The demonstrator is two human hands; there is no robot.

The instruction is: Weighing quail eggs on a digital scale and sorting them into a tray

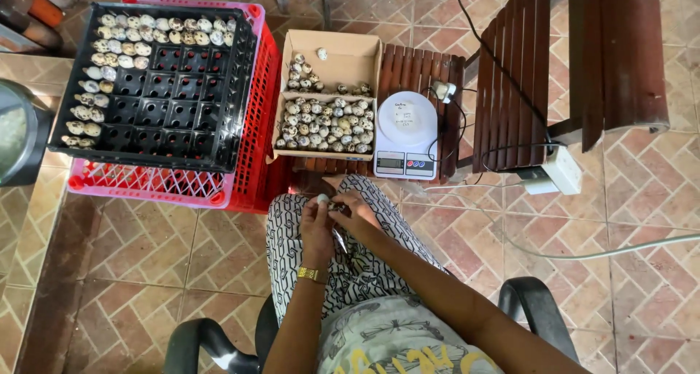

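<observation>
My left hand and my right hand meet over my lap, fingers closed around small speckled eggs; one pale egg shows at my left fingertips. Just ahead stands a cardboard box holding several speckled eggs. To its left a black egg tray rests on a red crate, with eggs filling its top rows and left edge. A white digital scale sits right of the box.
A dark wooden bench stands at the right, with a white power strip and cables beside it. A dark bin is at the left edge. I sit on a black chair over a brick-pattern tiled floor.
</observation>
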